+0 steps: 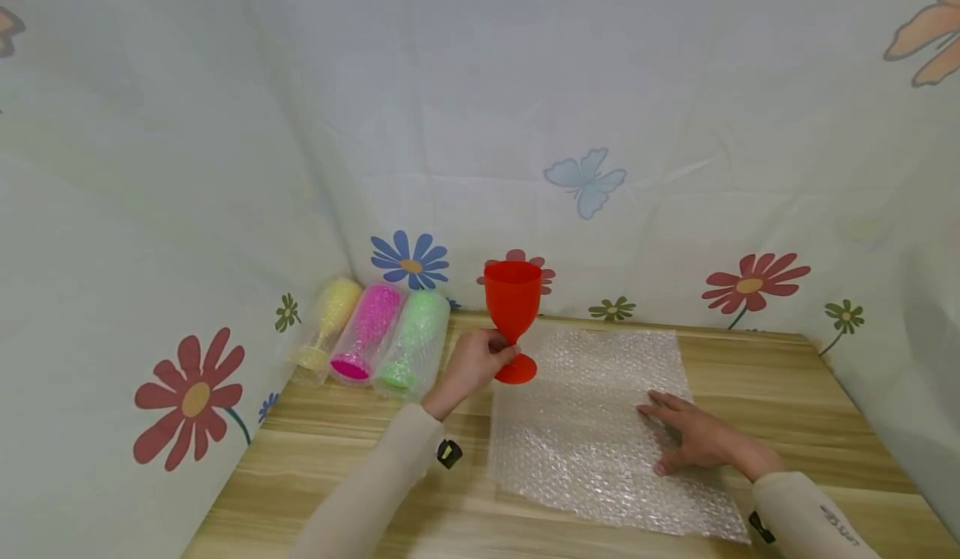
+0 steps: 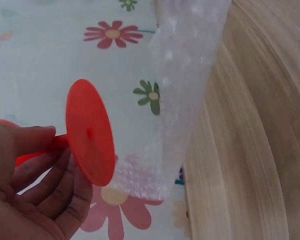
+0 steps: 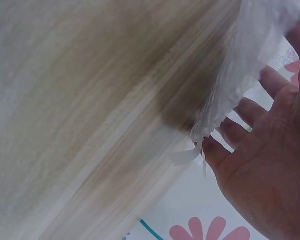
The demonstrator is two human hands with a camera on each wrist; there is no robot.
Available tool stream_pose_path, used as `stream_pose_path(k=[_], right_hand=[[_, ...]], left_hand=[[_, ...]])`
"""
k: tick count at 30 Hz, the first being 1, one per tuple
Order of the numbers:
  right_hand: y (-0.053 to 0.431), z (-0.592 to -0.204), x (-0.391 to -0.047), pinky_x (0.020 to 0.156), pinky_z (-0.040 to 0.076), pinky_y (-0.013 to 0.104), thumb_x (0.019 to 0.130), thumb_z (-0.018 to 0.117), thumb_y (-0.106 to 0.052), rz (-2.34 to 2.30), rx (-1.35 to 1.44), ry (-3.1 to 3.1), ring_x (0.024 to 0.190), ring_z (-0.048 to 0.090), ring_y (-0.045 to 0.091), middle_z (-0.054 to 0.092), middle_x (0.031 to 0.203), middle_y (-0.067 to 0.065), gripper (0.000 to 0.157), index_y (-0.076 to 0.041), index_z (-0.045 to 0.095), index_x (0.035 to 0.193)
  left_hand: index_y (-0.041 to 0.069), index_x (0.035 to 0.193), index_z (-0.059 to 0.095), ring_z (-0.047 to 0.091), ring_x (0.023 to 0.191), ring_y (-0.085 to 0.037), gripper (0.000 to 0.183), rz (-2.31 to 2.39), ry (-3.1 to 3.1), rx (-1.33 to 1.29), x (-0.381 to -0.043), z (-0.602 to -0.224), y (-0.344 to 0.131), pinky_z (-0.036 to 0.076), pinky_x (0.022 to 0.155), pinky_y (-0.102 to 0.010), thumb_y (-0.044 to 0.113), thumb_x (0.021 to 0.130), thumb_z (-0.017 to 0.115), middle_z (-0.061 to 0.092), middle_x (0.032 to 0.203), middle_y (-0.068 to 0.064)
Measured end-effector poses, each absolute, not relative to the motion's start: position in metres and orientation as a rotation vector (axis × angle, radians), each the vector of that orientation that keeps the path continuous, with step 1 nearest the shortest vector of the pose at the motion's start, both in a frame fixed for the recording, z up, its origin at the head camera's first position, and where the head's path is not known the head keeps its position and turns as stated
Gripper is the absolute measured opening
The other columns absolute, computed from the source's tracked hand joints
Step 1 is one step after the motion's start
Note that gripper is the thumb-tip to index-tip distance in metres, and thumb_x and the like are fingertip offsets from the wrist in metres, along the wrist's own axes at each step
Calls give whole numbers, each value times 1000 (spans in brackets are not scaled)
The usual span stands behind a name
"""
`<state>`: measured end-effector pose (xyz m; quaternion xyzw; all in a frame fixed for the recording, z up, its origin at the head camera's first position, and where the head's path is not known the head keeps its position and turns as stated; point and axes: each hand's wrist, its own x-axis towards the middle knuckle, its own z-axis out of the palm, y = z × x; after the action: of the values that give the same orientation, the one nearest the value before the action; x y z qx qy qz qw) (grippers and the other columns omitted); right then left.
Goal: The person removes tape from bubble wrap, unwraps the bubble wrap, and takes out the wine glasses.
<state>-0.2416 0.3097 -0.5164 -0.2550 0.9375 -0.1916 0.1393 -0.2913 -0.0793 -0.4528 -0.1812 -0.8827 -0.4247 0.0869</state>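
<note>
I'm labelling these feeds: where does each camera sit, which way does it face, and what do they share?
Head: worn on the head, facing forward and down at the table, goblet and wrap; left hand, right hand and both sleeves show.
Left wrist: worn there, facing the goblet's foot; left hand shows.
Right wrist: worn there, facing the wrap; right hand shows.
Shared: goblet in head and left wrist views; wrap in all three.

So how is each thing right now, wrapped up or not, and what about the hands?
Red goblet: upright, unwrapped
Yellow goblet: wrapped
Pink goblet: wrapped
Green goblet: wrapped
Bubble wrap sheet: spread out
Left hand: holding the red goblet
Right hand: touching the sheet
</note>
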Motion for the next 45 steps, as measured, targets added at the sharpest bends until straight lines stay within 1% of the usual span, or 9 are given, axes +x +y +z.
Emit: stream_pose_path(k=[12, 18, 20, 24, 28, 34, 37, 41, 45], right_hand=[[312, -520, -241, 104, 35, 70, 69, 82, -53, -537, -726, 2733, 140, 29, 55, 31, 155, 27, 94, -8, 48, 144], [312, -519, -240, 104, 35, 69, 69, 82, -53, -537, -708, 2724, 140, 29, 55, 30, 156, 26, 94, -9, 48, 144], [313, -519, -239, 104, 35, 69, 69, 82, -53, -546, -709, 2722, 140, 28, 55, 30, 156, 27, 94, -9, 48, 144], [314, -519, -239, 104, 35, 69, 70, 82, -53, -541, -732, 2733, 140, 28, 55, 30, 155, 27, 94, -7, 48, 144], [314, -519, -240, 104, 34, 69, 70, 81, -54, -536, -728, 2733, 140, 28, 55, 30, 156, 26, 94, -8, 47, 145], [314, -518, -239, 104, 35, 69, 70, 81, -55, -526, -740, 2738, 140, 29, 55, 30, 156, 27, 95, -8, 47, 145], [314, -518, -239, 104, 35, 69, 70, 81, -55, -518, -744, 2743, 140, 30, 55, 30, 156, 26, 95, -8, 47, 145], [314, -518, -240, 105, 35, 69, 69, 81, -56, -517, -742, 2746, 140, 30, 54, 30, 156, 26, 96, -8, 47, 145], [314, -519, -241, 105, 36, 68, 69, 80, -57, -511, -741, 2752, 140, 30, 53, 30, 156, 25, 96, -9, 47, 145]], left_hand=[[4, 86, 74, 66, 67, -19, 12, -1133, -2529, -405, -320, -458, -89, 54, 61, -27, 15, 88, 71, 74, 78, -7], [5, 89, 75, 69, 73, -23, 13, -1121, -2511, -319, -333, -465, -92, 57, 67, -34, 16, 90, 69, 76, 82, -8], [6, 89, 75, 69, 73, -24, 13, -1125, -2497, -293, -338, -468, -92, 57, 67, -34, 16, 90, 68, 76, 82, -8], [5, 82, 73, 66, 69, -27, 14, -1110, -2454, -228, -349, -473, -90, 55, 64, -36, 15, 90, 67, 73, 77, -10], [5, 76, 69, 65, 70, -31, 17, -1094, -2431, -137, -357, -479, -87, 53, 66, -41, 14, 90, 66, 71, 74, -11], [3, 82, 71, 65, 75, -33, 16, -1129, -2448, -22, -367, -487, -86, 54, 71, -43, 14, 92, 63, 71, 80, -13], [3, 83, 72, 66, 76, -35, 16, -1105, -2452, 18, -373, -494, -87, 54, 70, -43, 13, 90, 63, 72, 81, -14], [3, 78, 71, 67, 74, -38, 15, -1068, -2449, 55, -380, -504, -88, 53, 67, -46, 11, 88, 64, 72, 77, -17], [2, 76, 71, 67, 74, -40, 13, -1091, -2439, 104, -386, -513, -88, 53, 67, -47, 8, 86, 65, 72, 77, -19]])
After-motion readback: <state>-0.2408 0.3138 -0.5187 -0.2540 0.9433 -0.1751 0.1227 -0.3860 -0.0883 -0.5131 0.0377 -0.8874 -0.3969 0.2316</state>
